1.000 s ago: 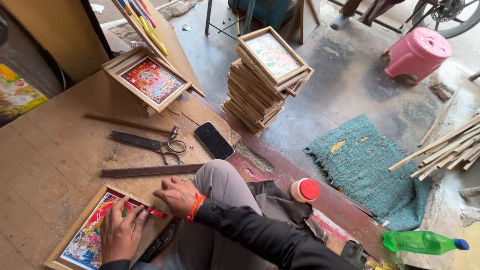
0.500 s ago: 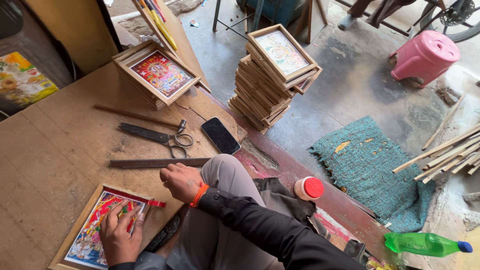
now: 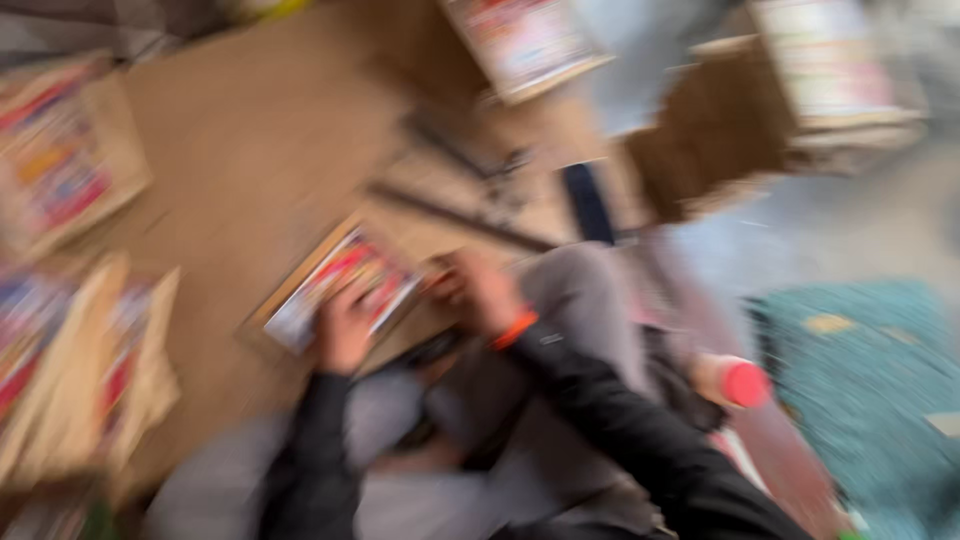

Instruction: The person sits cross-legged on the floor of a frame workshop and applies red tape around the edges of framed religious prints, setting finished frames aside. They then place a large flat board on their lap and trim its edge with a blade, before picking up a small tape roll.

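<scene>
Brown wooden worktop fills the upper left of a badly smeared view, with grey floor and a teal mat off to the right. Near the worktop's front edge lies a framed picture, colourful print facing up, one corner turned toward the person's lap. The left hand lies on the picture's near end, seemingly pinning it flat; whether its fingers are spread or together I cannot tell through the blur. The right hand, with an orange band at the wrist, sits just beside the picture's right edge; its fingers look bunched, perhaps on something small, but that cannot be made out.

Beyond the picture a dark strip lies across the boards, with a dark phone further right of it. More frames lean well to the picture's left, and a stack of frames stands far to its upper right. Bare boards lie open above and left of the picture; its right side is crowded by the knee.
</scene>
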